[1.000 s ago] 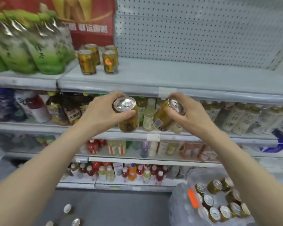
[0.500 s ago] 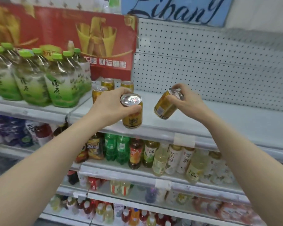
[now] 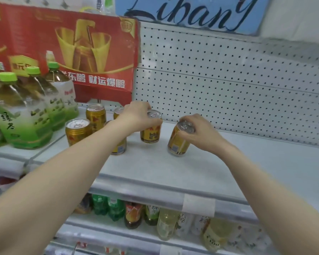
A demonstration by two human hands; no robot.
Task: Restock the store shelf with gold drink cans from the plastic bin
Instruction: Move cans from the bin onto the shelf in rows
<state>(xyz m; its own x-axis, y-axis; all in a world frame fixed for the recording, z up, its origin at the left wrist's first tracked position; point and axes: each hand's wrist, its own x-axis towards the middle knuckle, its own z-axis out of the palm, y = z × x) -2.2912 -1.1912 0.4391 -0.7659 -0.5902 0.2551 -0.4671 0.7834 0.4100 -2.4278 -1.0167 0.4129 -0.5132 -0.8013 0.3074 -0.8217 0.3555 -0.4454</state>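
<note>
Left can (image 3: 151, 134): gold, silver lid, upright.
Right can (image 3: 178, 144): gold, tilted.
Left hand (image 3: 136, 115): clasped left can's top.
Right hand (image 3: 201, 129): clasped right can's top.
Shelf (image 3: 247, 162): open rightward.

On the white shelf (image 3: 173, 172), the left hand (image 3: 136, 115) grips an upright gold can (image 3: 151, 132) by its top, just right of a cluster of standing cans (image 3: 77, 131). The right hand (image 3: 201, 128) holds a second gold can (image 3: 179, 142), tilted, further right. Green-capped tea bottles (image 3: 22, 115) stand at far left.
</note>
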